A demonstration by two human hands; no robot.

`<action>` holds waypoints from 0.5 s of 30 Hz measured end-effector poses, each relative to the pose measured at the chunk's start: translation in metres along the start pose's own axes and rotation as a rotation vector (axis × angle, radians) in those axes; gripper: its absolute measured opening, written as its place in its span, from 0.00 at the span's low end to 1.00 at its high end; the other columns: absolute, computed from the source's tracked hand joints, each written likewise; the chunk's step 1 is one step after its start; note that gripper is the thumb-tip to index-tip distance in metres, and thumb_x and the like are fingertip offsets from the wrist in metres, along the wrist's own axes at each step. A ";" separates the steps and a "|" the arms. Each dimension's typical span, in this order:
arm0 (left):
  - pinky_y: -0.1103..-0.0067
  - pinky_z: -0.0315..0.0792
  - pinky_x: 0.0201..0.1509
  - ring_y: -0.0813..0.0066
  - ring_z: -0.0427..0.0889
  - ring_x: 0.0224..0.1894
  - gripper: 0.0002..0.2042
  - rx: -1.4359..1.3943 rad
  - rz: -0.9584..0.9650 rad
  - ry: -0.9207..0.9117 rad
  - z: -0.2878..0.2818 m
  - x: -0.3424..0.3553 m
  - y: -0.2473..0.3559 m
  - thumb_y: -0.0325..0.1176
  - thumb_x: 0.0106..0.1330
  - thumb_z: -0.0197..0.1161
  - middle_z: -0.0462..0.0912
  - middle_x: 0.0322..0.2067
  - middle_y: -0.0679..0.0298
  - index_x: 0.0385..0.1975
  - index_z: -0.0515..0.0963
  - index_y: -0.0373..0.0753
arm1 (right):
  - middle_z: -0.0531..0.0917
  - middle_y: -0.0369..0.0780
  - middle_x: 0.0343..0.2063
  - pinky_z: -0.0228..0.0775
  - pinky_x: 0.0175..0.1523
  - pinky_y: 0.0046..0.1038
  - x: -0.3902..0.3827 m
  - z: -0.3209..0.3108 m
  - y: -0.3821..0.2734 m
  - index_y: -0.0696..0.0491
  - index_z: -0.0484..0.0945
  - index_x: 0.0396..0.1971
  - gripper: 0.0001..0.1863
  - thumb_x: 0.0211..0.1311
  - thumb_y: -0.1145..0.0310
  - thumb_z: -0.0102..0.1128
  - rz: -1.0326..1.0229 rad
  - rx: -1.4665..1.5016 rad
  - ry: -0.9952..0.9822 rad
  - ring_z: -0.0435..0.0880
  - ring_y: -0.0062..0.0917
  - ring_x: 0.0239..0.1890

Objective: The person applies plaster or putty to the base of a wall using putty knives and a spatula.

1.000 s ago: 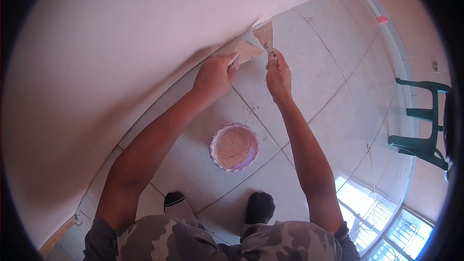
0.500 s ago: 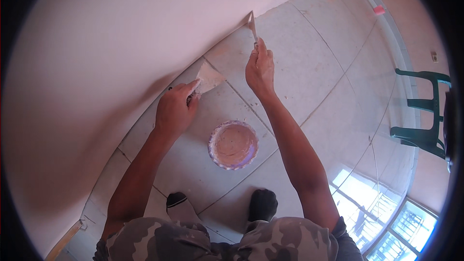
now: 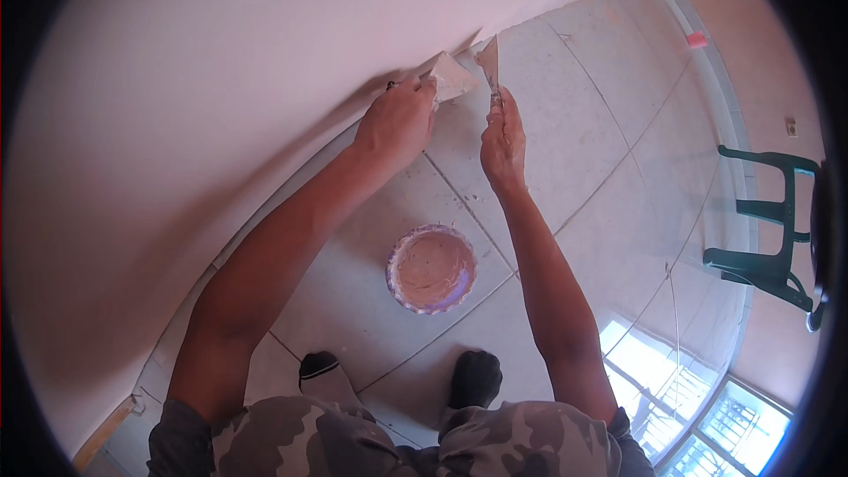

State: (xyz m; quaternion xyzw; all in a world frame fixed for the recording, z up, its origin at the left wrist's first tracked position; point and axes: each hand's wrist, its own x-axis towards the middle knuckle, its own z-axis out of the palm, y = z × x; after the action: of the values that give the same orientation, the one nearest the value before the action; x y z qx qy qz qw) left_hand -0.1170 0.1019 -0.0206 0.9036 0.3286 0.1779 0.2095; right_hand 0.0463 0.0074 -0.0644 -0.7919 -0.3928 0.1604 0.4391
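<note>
Near the bottom edge of the white wall point(image 3: 265, 53), my left hand point(image 3: 393, 124) grips a wide putty knife point(image 3: 452, 78) whose pale blade is smeared with putty. Just to its right, my right hand point(image 3: 503, 146) is closed on the handle of a second putty knife point(image 3: 490, 62), its blade turned nearly edge-on near the foot of the wall. Between my forearms, a round tub point(image 3: 431, 269) with a crusted, wavy rim holds pale putty on the tiled floor point(image 3: 574, 168). My socked feet stand below it.
A dark green plastic chair point(image 3: 768, 212) is at the right by a pinkish wall, with a small pink object point(image 3: 697, 40) near the skirting behind. A thin white cord point(image 3: 674, 327) crosses the tiles at lower right, near the glass panes point(image 3: 738, 424).
Since half a second ago my left hand has moved up and right, bringing its knife beside the other blade. My right hand has shifted right and slightly down.
</note>
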 end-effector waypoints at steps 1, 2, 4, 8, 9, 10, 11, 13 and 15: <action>0.65 0.77 0.44 0.53 0.82 0.39 0.18 0.049 0.006 0.043 0.003 -0.001 0.002 0.26 0.65 0.59 0.80 0.38 0.53 0.56 0.75 0.33 | 0.77 0.56 0.46 0.67 0.56 0.44 -0.001 -0.001 -0.001 0.60 0.66 0.63 0.23 0.77 0.62 0.37 0.005 0.001 0.003 0.76 0.49 0.50; 0.65 0.78 0.43 0.53 0.82 0.39 0.19 0.099 0.012 0.086 0.005 -0.002 0.003 0.25 0.65 0.58 0.80 0.38 0.54 0.57 0.75 0.33 | 0.77 0.56 0.47 0.67 0.57 0.44 -0.001 -0.003 -0.003 0.60 0.67 0.63 0.23 0.77 0.63 0.38 0.043 0.026 -0.002 0.76 0.49 0.51; 0.66 0.78 0.43 0.54 0.82 0.39 0.19 0.198 0.073 0.082 0.002 -0.001 0.007 0.24 0.64 0.58 0.80 0.37 0.54 0.57 0.75 0.34 | 0.77 0.56 0.48 0.67 0.58 0.44 0.000 -0.005 0.000 0.60 0.67 0.63 0.23 0.77 0.63 0.38 0.087 0.047 0.001 0.76 0.50 0.52; 0.71 0.82 0.35 0.64 0.85 0.40 0.21 0.402 0.148 0.033 -0.013 0.013 0.024 0.25 0.61 0.60 0.81 0.38 0.54 0.57 0.74 0.34 | 0.76 0.57 0.53 0.66 0.62 0.42 -0.001 -0.007 0.009 0.60 0.67 0.63 0.22 0.77 0.64 0.38 0.040 0.093 0.020 0.75 0.50 0.56; 0.71 0.82 0.35 0.64 0.85 0.40 0.21 0.400 0.156 0.033 -0.010 0.013 0.025 0.25 0.61 0.60 0.81 0.38 0.54 0.57 0.74 0.34 | 0.76 0.57 0.55 0.65 0.63 0.41 -0.003 -0.008 0.010 0.60 0.67 0.63 0.22 0.77 0.64 0.39 0.069 0.122 0.013 0.75 0.50 0.58; 0.71 0.82 0.36 0.64 0.85 0.39 0.21 0.402 0.111 -0.021 -0.008 0.012 0.024 0.26 0.62 0.60 0.82 0.37 0.55 0.57 0.74 0.35 | 0.75 0.57 0.56 0.64 0.63 0.40 -0.005 -0.007 0.008 0.59 0.67 0.63 0.22 0.77 0.64 0.39 0.111 0.195 0.003 0.74 0.49 0.59; 0.70 0.82 0.36 0.63 0.86 0.38 0.20 0.404 0.065 -0.075 -0.008 0.012 0.023 0.26 0.63 0.60 0.83 0.37 0.56 0.56 0.74 0.35 | 0.75 0.57 0.56 0.64 0.63 0.40 -0.005 -0.007 0.009 0.59 0.67 0.63 0.22 0.77 0.64 0.39 0.113 0.199 0.012 0.74 0.49 0.59; 0.70 0.81 0.36 0.63 0.86 0.35 0.16 0.257 0.128 0.014 -0.014 0.007 0.017 0.27 0.64 0.59 0.84 0.35 0.55 0.52 0.75 0.34 | 0.79 0.52 0.48 0.68 0.57 0.36 -0.005 -0.007 0.007 0.57 0.67 0.63 0.22 0.76 0.65 0.39 0.087 0.213 0.007 0.79 0.41 0.50; 0.71 0.80 0.36 0.63 0.85 0.32 0.13 0.106 0.186 0.098 -0.020 0.006 0.015 0.28 0.65 0.59 0.84 0.33 0.55 0.47 0.77 0.32 | 0.78 0.49 0.43 0.69 0.53 0.33 -0.008 -0.013 0.001 0.56 0.67 0.64 0.21 0.76 0.65 0.39 0.168 0.272 -0.041 0.78 0.36 0.44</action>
State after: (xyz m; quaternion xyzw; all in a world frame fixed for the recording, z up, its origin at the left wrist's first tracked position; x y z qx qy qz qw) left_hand -0.1141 0.1005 0.0049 0.9302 0.2620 0.2229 0.1279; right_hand 0.0494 -0.0057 -0.0587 -0.7516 -0.3088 0.2646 0.5193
